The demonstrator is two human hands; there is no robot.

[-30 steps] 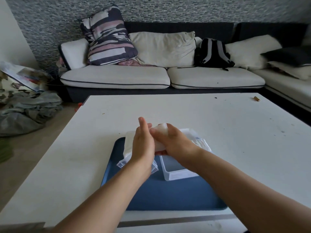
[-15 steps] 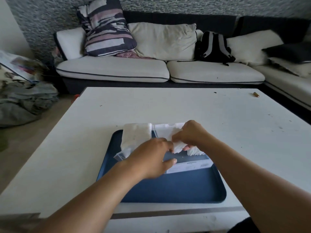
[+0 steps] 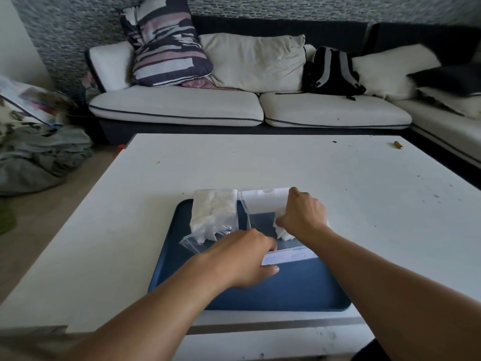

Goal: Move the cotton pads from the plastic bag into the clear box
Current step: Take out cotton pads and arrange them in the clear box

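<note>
A clear plastic bag [image 3: 205,237] with a white stack of cotton pads [image 3: 214,210] lies on the left part of a blue tray [image 3: 286,290]. Beside it on the right stands the clear box [image 3: 263,204], its white lid tipped up at the back. My right hand [image 3: 303,216] grips a bunch of cotton pads [image 3: 282,231] down inside the box at its right side. My left hand [image 3: 247,259] holds the box's near left corner, thumb on the front wall, fingers over the rim.
The tray sits near the front of a white table [image 3: 364,199]. A small brown cylinder [image 3: 398,144] lies at the table's far right. A sofa [image 3: 208,108] with cushions and a black backpack [image 3: 331,71] stands behind; clothes pile [image 3: 39,152] on the floor left.
My right hand has carried the cotton pads from above the bag down into the box. My left hand has left the bag and taken hold of the box's near corner.
</note>
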